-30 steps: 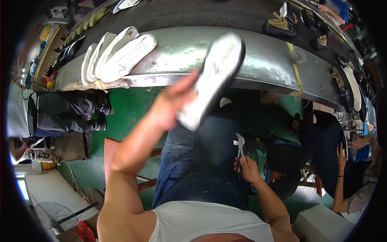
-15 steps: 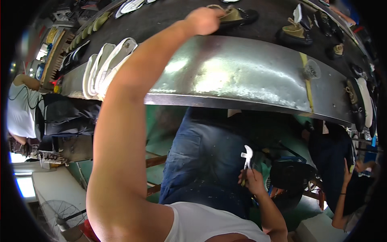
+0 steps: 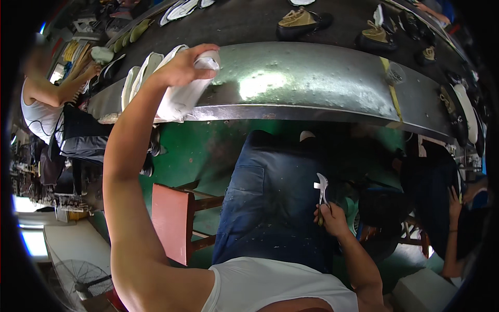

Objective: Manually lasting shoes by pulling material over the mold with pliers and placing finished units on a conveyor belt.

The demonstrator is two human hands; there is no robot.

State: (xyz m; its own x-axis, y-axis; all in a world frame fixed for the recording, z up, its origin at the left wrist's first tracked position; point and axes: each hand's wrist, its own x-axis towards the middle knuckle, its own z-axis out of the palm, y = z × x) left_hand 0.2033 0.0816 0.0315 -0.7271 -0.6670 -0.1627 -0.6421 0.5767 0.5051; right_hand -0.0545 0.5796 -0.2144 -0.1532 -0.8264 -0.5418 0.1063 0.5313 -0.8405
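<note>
My left hand (image 3: pixel 182 68) reaches over the front edge of the metal bench, fingers and thumb closed around the upper end of a white shoe sole (image 3: pixel 183 100). This sole leans on its edge, with more white soles (image 3: pixel 146 70) standing beside it to the left, partly behind my forearm. Low on the right, in front of my dark blue trousers, my right hand (image 3: pixel 332 219) grips a pair of lasting pincers (image 3: pixel 323 188) by the handles. Their curved silver head points up. Farther back, a tan and black shoe (image 3: pixel 302 23) rests on the dark belt, apart from both hands.
Several shoes (image 3: pixel 375 39) and soles lie along the dark belt. A yellow strip (image 3: pixel 391 91) and a clear cup (image 3: pixel 397 74) are on the bench's right part. A reddish stool (image 3: pixel 172 221) stands at lower left. One person (image 3: pixel 41 106) works at left; another's hand (image 3: pixel 455 205) shows at right.
My left hand has left the tan and black shoe, come back leftward and taken hold of a white sole. My right hand still holds the pincers. The person at left has raised an arm.
</note>
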